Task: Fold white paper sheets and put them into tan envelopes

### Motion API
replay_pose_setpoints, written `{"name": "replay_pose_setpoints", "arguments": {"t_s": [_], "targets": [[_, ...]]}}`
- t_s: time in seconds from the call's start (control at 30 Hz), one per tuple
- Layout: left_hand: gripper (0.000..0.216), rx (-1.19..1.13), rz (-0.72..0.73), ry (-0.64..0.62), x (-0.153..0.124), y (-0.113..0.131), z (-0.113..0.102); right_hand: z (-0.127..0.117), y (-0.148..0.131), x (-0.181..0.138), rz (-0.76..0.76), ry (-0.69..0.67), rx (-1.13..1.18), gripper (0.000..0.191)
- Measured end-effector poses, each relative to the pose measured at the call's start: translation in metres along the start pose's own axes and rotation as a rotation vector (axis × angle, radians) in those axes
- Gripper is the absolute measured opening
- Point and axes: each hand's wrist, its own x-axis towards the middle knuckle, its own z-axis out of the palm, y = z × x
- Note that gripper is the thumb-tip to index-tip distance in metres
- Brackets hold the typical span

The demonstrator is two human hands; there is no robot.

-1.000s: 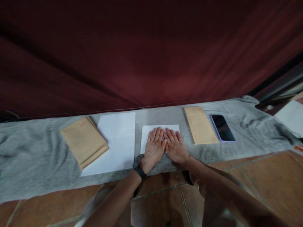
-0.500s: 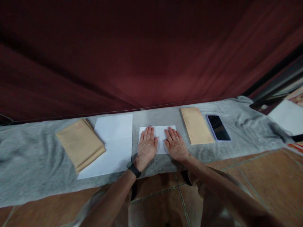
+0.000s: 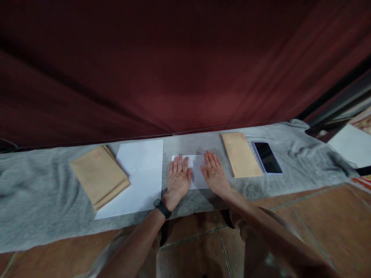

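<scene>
A folded white sheet (image 3: 196, 170) lies on a grey cloth (image 3: 43, 193) in front of me. My left hand (image 3: 179, 181) rests flat on the sheet's left part, fingers stretched out. My right hand (image 3: 214, 177) lies flat on its right part, fingers spread. A strip of the sheet shows between the two hands. I wear a dark band on my left wrist.
A larger white sheet (image 3: 139, 173) lies left of my hands, with a stack of brown envelopes (image 3: 98, 175) overlapping its left edge. One brown envelope (image 3: 240, 154) and a dark phone (image 3: 267, 157) lie to the right. A dark red curtain hangs behind; tiled floor is below.
My hands, side by side at the sheet's middle a second ago, have slid apart toward its left and right ends. The sheet now looks narrower on the right.
</scene>
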Motion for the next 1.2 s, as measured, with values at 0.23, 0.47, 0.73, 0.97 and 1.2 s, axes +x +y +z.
{"name": "replay_pose_setpoints", "arguments": {"t_s": [0.23, 0.47, 0.73, 0.97, 1.2], "targets": [[0.055, 0.001, 0.057, -0.087, 0.003, 0.001, -0.006, 0.021, -0.034, 0.005, -0.103, -0.047, 0.069, 0.055], [0.055, -0.041, 0.045, -0.054, 0.002, -0.002, -0.004, 0.021, -0.023, 0.003, -0.131, -0.01, -0.034, 0.054], [0.058, -0.048, -0.011, -0.001, 0.001, -0.008, -0.001, 0.019, -0.008, 0.001, -0.071, 0.0, -0.086, 0.055], [0.059, -0.049, -0.058, 0.043, 0.001, -0.01, -0.006, 0.015, 0.0, 0.0, -0.036, -0.018, -0.13, 0.055], [0.055, -0.152, 0.168, 0.012, 0.0, 0.028, -0.004, 0.012, 0.0, -0.001, -0.052, -0.033, -0.15, 0.054]]}}
